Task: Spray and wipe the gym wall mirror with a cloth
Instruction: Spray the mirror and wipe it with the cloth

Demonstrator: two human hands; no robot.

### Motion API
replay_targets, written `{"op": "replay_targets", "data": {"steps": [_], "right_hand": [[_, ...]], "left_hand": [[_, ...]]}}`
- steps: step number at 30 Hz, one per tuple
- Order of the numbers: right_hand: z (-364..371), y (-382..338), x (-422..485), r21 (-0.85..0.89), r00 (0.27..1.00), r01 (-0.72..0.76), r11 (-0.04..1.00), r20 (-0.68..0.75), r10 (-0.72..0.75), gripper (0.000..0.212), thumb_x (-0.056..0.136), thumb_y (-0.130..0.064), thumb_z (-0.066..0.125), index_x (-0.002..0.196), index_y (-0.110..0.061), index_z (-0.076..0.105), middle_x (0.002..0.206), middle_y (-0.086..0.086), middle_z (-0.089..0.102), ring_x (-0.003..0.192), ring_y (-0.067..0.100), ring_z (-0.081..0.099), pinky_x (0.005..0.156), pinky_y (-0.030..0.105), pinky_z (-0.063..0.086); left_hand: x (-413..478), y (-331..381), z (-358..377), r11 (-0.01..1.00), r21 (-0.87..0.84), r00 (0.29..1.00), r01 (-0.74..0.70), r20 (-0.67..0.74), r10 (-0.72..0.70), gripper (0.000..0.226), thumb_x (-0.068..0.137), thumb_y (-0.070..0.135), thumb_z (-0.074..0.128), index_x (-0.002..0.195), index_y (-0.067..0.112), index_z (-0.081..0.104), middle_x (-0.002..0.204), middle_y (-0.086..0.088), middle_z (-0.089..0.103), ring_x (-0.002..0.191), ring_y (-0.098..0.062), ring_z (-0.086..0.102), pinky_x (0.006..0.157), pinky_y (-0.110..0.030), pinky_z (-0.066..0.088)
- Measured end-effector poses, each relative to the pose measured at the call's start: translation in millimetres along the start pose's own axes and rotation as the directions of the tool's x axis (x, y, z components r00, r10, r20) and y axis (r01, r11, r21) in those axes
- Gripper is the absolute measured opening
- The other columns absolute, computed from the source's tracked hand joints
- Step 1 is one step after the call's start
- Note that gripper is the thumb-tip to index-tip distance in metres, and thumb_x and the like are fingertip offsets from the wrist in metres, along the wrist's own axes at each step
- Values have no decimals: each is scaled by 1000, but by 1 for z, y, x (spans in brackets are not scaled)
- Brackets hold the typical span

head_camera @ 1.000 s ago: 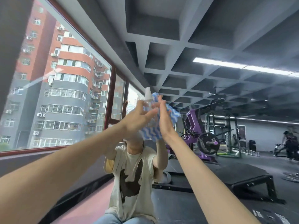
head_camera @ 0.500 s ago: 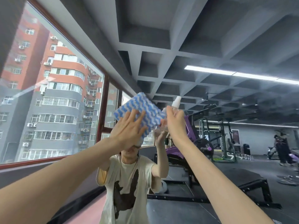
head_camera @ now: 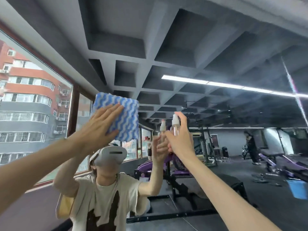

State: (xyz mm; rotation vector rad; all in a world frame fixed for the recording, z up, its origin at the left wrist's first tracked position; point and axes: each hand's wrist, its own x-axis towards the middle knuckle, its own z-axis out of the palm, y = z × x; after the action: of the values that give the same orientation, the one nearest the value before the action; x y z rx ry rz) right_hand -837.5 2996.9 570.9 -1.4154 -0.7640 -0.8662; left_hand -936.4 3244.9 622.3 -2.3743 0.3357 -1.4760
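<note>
The wall mirror (head_camera: 208, 52) fills the view and reflects the gym and me. My left hand (head_camera: 100, 125) lies flat with straight fingers on a blue-and-white wavy cloth (head_camera: 125, 117), pressing it against the glass at upper left. My right hand (head_camera: 180, 139) grips a small clear spray bottle (head_camera: 175, 126) with a white nozzle, index finger over the top, held close to the mirror just right of the cloth. The bottle's reflection shows beside it.
A vertical seam (head_camera: 295, 90) in the mirror runs at far right. The reflection shows purple weight machines (head_camera: 175, 165), a black bench, a blue bin (head_camera: 298, 189), a person standing far back (head_camera: 251, 147), and large windows (head_camera: 33, 114) on the left.
My left hand spread the cloth flat and moved it up and left on the glass. My right hand took the bottle to the right, apart from the cloth. My head tilted upward.
</note>
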Motion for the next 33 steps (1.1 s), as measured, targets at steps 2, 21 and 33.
{"op": "replay_targets", "data": {"steps": [2,21,33], "right_hand": [[-24,10,12,-30,999,-33,999,17,33,56,95,-18,60,139,-39,33,82,1,60,44,11,55,45,31,53],[-70,44,47,-13,1000,-3,1000,25,3,61,89,-2,59,130,-42,38,86,8,65,41,15,56,39,25,46],[-28,29,33,161,999,-23,987,38,17,50,92,-6,60,127,-37,41,87,8,64,50,19,58,45,24,48]], "left_hand": [[24,11,3,999,2,999,32,-2,-32,86,75,60,20,151,21,14,156,6,8,147,-15,6,121,-35,2],[158,106,12,936,329,986,127,-147,-82,50,100,47,20,124,24,57,139,-3,49,129,-27,40,100,-41,29],[128,64,43,859,509,941,52,-314,129,30,96,38,45,99,9,47,103,-15,56,95,-33,48,102,-49,30]]}}
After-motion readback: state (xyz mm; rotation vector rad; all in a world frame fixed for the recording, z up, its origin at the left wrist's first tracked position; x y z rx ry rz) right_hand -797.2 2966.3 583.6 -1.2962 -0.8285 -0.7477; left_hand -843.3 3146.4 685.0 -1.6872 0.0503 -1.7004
